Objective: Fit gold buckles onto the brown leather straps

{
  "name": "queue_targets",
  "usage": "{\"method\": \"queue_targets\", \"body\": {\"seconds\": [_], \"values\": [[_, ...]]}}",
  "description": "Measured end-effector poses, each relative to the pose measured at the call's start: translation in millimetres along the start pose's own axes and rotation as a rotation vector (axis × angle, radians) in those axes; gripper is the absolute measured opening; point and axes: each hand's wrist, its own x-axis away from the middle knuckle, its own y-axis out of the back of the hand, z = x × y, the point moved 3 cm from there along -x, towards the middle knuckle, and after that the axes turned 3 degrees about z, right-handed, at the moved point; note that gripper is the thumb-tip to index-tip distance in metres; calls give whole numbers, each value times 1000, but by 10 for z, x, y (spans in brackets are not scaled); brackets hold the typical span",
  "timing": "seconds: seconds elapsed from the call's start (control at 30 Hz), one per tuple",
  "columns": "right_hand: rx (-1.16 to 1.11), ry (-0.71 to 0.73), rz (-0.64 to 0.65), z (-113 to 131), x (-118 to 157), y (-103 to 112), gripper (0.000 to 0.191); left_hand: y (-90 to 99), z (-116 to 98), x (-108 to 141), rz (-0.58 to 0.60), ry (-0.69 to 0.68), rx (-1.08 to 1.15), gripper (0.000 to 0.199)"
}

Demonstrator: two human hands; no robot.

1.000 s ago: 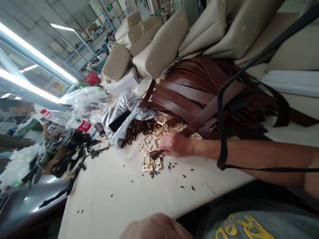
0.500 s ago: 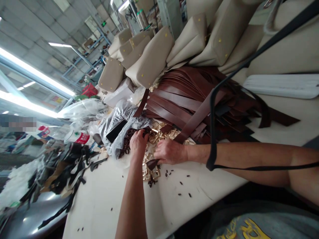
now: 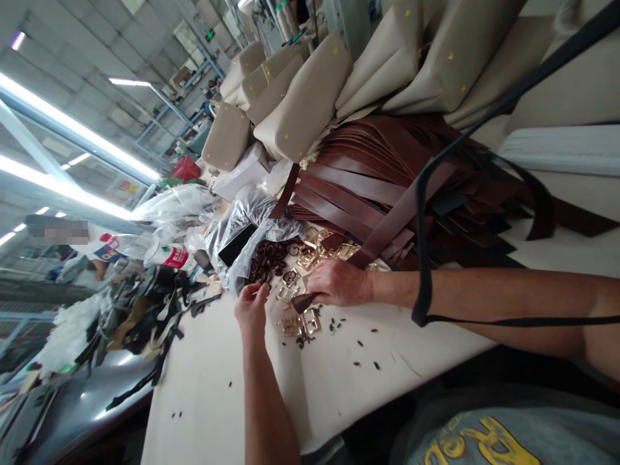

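Note:
My right hand (image 3: 340,282) is closed round a dark brown leather strap (image 3: 303,303), whose pointed end sticks out to the left of the fingers. Beneath and around it lie several gold metal buckles (image 3: 310,321). My left hand (image 3: 252,309) is just in front of a heap of small brown leather loops (image 3: 267,259). Its thumb and fingers are pinched together; whatever may be between them is too small to make out. A large bundle of brown leather straps (image 3: 349,187) spreads out beyond my right hand.
Beige bags (image 3: 303,103) stand behind the straps. A black phone (image 3: 237,245) rests on a clear plastic bag (image 3: 252,210). Small dark bits lie on the white table (image 3: 208,381). Leather scraps (image 3: 145,310) pile up at the left, and a black strap (image 3: 424,258) hangs before the camera.
My left hand has drawn back from the brown loops toward me, uncovering them. The right hand keeps hold of the strap in about the same place. The view has shifted slightly.

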Motion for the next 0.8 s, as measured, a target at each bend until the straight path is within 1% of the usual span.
{"method": "queue_targets", "body": {"seconds": [0.07,0.1,0.17,0.23,0.33,0.43,0.5,0.6,0.7,0.8], "values": [[-10,-25,-13,3,-7,38,15,-44,12,131,25,87,412,32],[-17,-35,-18,5,-12,57,15,-73,1,195,37,110,566,35],[-35,-62,-27,7,-21,89,17,-128,-33,302,66,142,761,39],[-56,-106,-47,-3,-29,108,18,-176,-63,370,101,175,856,39],[-61,-158,-99,-21,-36,124,15,-253,-98,419,200,201,899,37],[-41,-167,-154,-23,-43,141,14,-327,-119,460,278,206,895,35],[-23,-175,-172,-21,-48,151,15,-368,-127,491,306,211,886,34],[-4,-178,-161,-12,-56,154,16,-403,-139,525,331,204,871,34],[-4,-187,-144,-7,-57,152,14,-408,-143,534,340,203,863,35],[-25,-218,-140,-12,-51,145,11,-410,-149,538,386,207,864,37]]}}
